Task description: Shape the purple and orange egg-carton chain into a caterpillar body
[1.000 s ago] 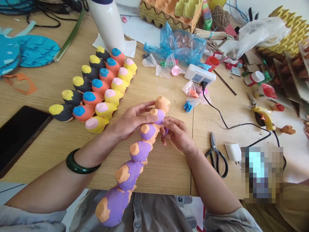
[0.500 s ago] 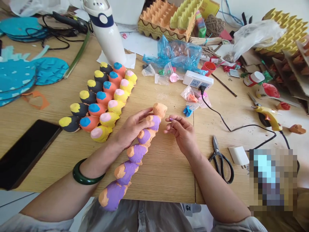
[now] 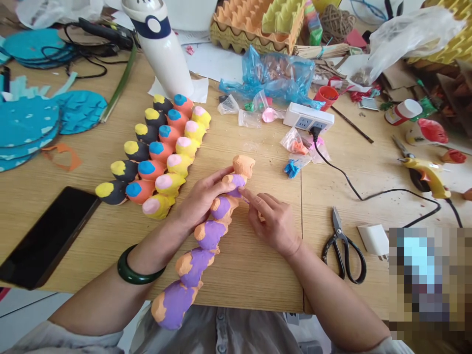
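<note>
A bumpy strip of orange egg-carton cups, mostly coated in purple clay, slants from the table's front edge up to the middle. My left hand grips it near its upper end, thumb on top. The topmost cup is plain orange. With its index fingertip, my right hand presses on the purple patch just below that cup; the other fingers are curled, and whether they hold anything is hidden. Left of the strip lie three joined rows of cups, black with yellow, orange with blue, and yellow with pink.
A black phone lies at the left, below blue discs. A white bottle stands behind the rows. Scissors, a power strip with its cord, and a yellow glue gun are at the right.
My right hand has moved left, from beside the strip onto its purple upper part, with the index finger now touching it. The whole view has shifted slightly.
</note>
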Action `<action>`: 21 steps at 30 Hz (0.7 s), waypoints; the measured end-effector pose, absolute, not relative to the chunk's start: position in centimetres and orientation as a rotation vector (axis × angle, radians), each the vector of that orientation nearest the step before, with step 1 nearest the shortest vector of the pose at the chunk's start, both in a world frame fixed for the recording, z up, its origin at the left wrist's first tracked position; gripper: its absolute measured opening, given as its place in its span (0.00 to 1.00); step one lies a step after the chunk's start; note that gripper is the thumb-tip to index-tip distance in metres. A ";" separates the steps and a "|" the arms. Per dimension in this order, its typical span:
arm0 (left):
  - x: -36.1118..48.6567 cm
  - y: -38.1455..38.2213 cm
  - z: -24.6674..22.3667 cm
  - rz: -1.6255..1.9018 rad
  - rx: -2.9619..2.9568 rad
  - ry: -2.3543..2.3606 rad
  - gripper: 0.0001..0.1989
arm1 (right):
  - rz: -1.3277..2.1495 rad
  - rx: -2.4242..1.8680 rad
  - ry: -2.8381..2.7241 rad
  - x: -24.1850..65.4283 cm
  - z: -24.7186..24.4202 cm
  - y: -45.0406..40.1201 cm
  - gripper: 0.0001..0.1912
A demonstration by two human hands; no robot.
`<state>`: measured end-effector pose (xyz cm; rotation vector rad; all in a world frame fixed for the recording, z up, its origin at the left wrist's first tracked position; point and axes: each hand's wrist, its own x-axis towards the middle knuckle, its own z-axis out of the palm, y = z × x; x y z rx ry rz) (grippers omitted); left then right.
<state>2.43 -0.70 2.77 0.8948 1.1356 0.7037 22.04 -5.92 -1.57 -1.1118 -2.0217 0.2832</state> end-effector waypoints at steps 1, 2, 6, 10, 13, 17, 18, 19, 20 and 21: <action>2.5 -0.8 3.2 0.676 0.861 1.140 0.18 | 0.258 -1.132 -2.050 22.1 -1.6 -5.9 0.27; 2.5 -0.9 3.5 0.654 0.826 1.140 0.18 | 0.252 -1.143 -2.060 22.1 -1.6 -5.9 0.28; 2.6 -1.2 4.6 0.570 0.706 1.090 0.16 | 0.394 -1.078 -1.946 22.1 -1.7 -5.9 0.27; 2.5 -0.9 3.9 0.594 0.759 1.074 0.20 | 0.649 -1.120 -1.560 22.0 -1.7 -6.0 0.16; 2.2 -0.7 2.7 0.670 0.841 1.154 0.26 | 0.948 -1.186 -1.204 21.9 -1.8 -5.6 0.11; 1.9 -0.7 1.4 0.797 0.917 1.135 0.28 | 1.219 -1.180 -0.925 21.6 -1.9 -4.9 0.17; 1.9 -0.8 1.3 0.815 0.924 1.120 0.28 | 1.240 -1.176 -0.905 21.6 -1.8 -4.9 0.18; 1.9 -0.8 1.4 0.820 0.927 1.108 0.28 | 1.253 -1.172 -0.898 21.6 -1.8 -4.8 0.18; 2.0 -0.8 1.5 0.815 0.930 1.102 0.28 | 1.264 -1.167 -0.897 21.5 -1.7 -4.8 0.19; 2.1 -0.8 1.7 0.803 0.933 1.100 0.27 | 1.275 -1.161 -0.897 21.4 -1.7 -4.9 0.19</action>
